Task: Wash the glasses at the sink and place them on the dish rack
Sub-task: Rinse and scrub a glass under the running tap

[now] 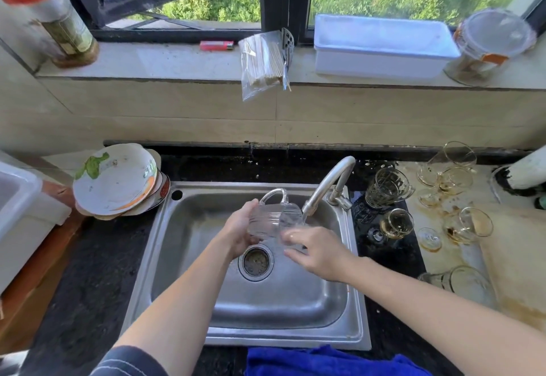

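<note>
— What's over on the left?
— A red-capped bottle stands on the windowsill. Below it, on the dark bench, a stack of dirty bowls sits just beside the left rim of the sink. The top bowl is tilted and has a green scrap stuck to it.
— And further along the sill?
— A red lighter, then a bag of sticks hanging over the sill's edge.
— Where is the glass being washed?
— A clear glass mug is held on its side over the sink basin, above the drain. Its handle points up and its mouth faces the spout of the tap, which ends right at the rim.
— Who has hold of it?
— The left hand. Its grip is closed round the base end of the mug, with the fingers curled about it.
— And the other one?
— The right hand is at the mouth end, fingers fairly straight and touching the glass. I cannot tell whether its grip actually pinches the rim, because the glass and the wet blur it.
— What's right of the sink?
— Several dirty glasses stand and lie on the bench, some tipped over, with brown stains around them. Above them on the sill sit a white lidded box and a clear jar.
— Anything at the near edge?
— A blue cloth lies just in front of the sink.
</note>
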A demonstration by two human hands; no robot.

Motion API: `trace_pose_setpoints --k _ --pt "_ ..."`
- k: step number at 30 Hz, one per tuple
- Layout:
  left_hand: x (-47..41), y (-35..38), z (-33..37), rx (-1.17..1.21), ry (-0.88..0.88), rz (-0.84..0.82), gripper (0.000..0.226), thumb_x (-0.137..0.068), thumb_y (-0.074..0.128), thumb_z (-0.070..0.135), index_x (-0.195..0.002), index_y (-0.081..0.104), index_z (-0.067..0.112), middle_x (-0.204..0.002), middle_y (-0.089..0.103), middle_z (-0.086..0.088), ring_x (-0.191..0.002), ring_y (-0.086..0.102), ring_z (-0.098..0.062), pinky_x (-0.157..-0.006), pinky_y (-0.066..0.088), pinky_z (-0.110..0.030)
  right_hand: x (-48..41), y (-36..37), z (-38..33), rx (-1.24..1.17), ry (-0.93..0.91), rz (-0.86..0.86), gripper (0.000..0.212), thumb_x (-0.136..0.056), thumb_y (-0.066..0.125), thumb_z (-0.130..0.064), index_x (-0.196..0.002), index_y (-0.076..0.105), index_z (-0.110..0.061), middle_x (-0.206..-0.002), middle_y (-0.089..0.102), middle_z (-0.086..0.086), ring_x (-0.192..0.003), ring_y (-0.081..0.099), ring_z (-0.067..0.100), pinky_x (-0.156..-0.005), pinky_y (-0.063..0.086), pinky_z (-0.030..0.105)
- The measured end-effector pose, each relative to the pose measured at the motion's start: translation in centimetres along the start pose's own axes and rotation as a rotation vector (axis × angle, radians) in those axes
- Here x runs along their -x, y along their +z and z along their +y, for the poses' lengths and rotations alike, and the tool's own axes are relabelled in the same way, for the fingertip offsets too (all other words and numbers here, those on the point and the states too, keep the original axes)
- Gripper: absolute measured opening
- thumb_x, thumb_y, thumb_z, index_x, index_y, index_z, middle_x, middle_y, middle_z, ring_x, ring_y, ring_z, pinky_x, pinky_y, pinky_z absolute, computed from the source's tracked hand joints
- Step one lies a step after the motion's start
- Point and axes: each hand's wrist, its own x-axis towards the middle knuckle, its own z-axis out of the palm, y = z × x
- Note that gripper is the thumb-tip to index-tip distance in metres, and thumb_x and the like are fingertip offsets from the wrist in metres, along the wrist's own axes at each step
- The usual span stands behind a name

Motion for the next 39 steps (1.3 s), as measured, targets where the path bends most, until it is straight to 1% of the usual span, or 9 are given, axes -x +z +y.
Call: trace_pose_setpoints --k 6,10,17,20,23,27,31,34,39 --pt "0.0 1.3 0.4 -0.114 -0.037 -0.005 0.030 -0.091 0.050 0.044 -0.089 0.066 0.018 -0.066 0.062 0.000 -0.050 0.051 -0.015 -0.047 0.036 -0.023 -1.6 0.4 0.1 0.326 -0.078 -0.006 0.032 -0.088 0.058 -0.020 -0.118 0.062 -0.012 -0.119 0.062 0.005 -0.113 0.056 0.023 -0.094 0.049 0.036" --pt "-0.2 -0.8 0.6 -0.175 -0.037 0.099 0.029 -0.092 0.051 0.043 -0.091 0.063 0.016 -0.067 0.060 -0.003 -0.045 0.048 -0.016 -0.042 0.031 -0.022 0.0 -0.4 2.2 0.306 -0.186 -0.047 0.040 -0.089 0.052 -0.013 -0.126 0.064 -0.019 -0.134 0.061 -0.004 -0.130 0.050 0.012 -0.100 0.045 0.036" --pt "-0.2 -0.8 0.9 -0.262 -0.115 0.036 0.031 -0.084 0.055 0.047 -0.091 0.062 0.018 -0.065 0.060 -0.001 -0.049 0.047 -0.016 -0.045 0.031 -0.023 -0.1 0.4 1.1 0.326 -0.240 -0.038 0.038 -0.078 0.062 -0.003 -0.115 0.067 -0.013 -0.120 0.067 0.002 -0.116 0.060 0.022 -0.097 0.050 0.035" --pt "0.3 -1.2 1.0 -0.312 -0.207 -0.002 0.030 -0.086 0.055 0.045 -0.090 0.061 0.017 -0.069 0.057 -0.003 -0.049 0.049 -0.016 -0.046 0.037 -0.023 0.1 0.1 1.8 0.429 -0.335 -0.022 0.044 -0.074 0.071 -0.010 -0.116 0.069 -0.020 -0.126 0.065 -0.003 -0.126 0.055 0.016 -0.093 0.049 0.033" --pt "1.2 0.1 1.3 -0.270 -0.246 -0.103 0.032 -0.090 0.051 0.048 -0.091 0.057 0.016 -0.069 0.057 -0.004 -0.046 0.048 -0.017 -0.043 0.037 -0.022 -1.7 1.1 1.3 0.506 -0.274 -0.030 0.035 -0.088 0.045 -0.031 -0.107 0.072 -0.017 -0.112 0.067 -0.003 -0.117 0.056 0.018 -0.089 0.052 0.039" --pt "0.9 -0.5 0.8 -0.098 -0.121 -0.231 0.047 -0.093 0.045 0.052 -0.117 0.059 0.014 -0.098 0.066 -0.013 -0.075 0.057 -0.027 -0.064 0.042 -0.032 -1.5 0.8 0.4 0.052 0.027 0.072 0.035 -0.095 0.050 -0.042 -0.112 0.073 -0.022 -0.106 0.073 -0.004 -0.101 0.064 0.011 -0.090 0.050 0.029" --pt "1.3 1.2 -0.2 0.033 -0.093 -0.078 0.049 -0.085 0.055 0.053 -0.111 0.059 0.012 -0.075 0.059 -0.004 -0.048 0.049 -0.016 -0.043 0.033 -0.021 -1.6 1.6 -1.8 -0.330 0.099 0.177 0.023 -0.092 0.066 -0.015 -0.114 0.073 -0.013 -0.112 0.071 -0.006 -0.102 0.056 -0.012 -0.088 0.037 -0.001" --pt "1.5 0.1 0.5 -0.077 -0.077 0.042 0.032 -0.088 0.056 0.046 -0.097 0.057 0.015 -0.074 0.054 -0.001 -0.039 0.041 -0.013 -0.034 0.029 -0.017 0.3 0.7 0.2 -0.022 -0.085 0.066 0.025 -0.092 0.065 -0.019 -0.116 0.071 -0.014 -0.118 0.070 -0.005 -0.110 0.060 0.002 -0.096 0.035 0.003" --pt "2.4 0.9 1.3 -0.197 -0.097 0.001 0.028 -0.090 0.052 0.042 -0.080 0.055 0.016 -0.059 0.053 0.002 -0.033 0.037 -0.010 -0.033 0.026 -0.014 -1.2 1.4 1.4 0.470 -0.250 0.041 0.039 -0.078 0.059 -0.014 -0.116 0.069 -0.019 -0.118 0.066 0.000 -0.117 0.055 0.017 -0.094 0.052 0.037"
